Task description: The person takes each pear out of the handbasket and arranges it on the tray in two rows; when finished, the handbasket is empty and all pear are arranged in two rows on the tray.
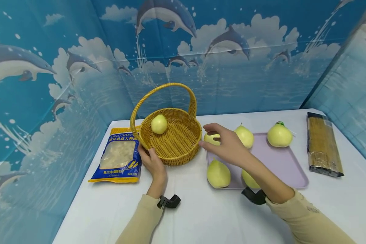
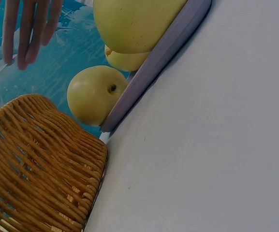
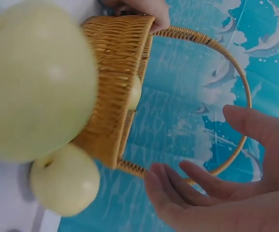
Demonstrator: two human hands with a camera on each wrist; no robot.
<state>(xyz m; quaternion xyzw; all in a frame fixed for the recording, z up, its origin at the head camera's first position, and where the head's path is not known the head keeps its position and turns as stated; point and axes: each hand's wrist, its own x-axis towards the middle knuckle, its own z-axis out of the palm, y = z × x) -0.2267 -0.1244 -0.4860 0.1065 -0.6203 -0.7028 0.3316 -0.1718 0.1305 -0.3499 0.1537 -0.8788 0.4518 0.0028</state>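
A woven wicker basket [image 1: 179,160] with a tall handle stands on the table, with one yellow-green pear [image 1: 159,124] inside. My left hand [image 1: 154,165] grips its near left rim, the thumb over the edge. My right hand [image 1: 228,145] hovers over the left side of a lilac tray [image 1: 271,162], beside the basket's right rim. Its fingers are loosely bent and hold nothing, as the right wrist view also shows. Several more pears lie on the tray, one pear [image 1: 218,174] at its near left corner and another pear [image 1: 279,135] at its far right; my right hand and forearm partly cover others.
A blue and yellow bag of orecchiette pasta [image 1: 119,156] lies left of the basket. To the right of the tray is a clear pack of long brown noodles [image 1: 323,144]. A dolphin-print curtain [image 1: 231,84] stands behind the white table [image 1: 201,217].
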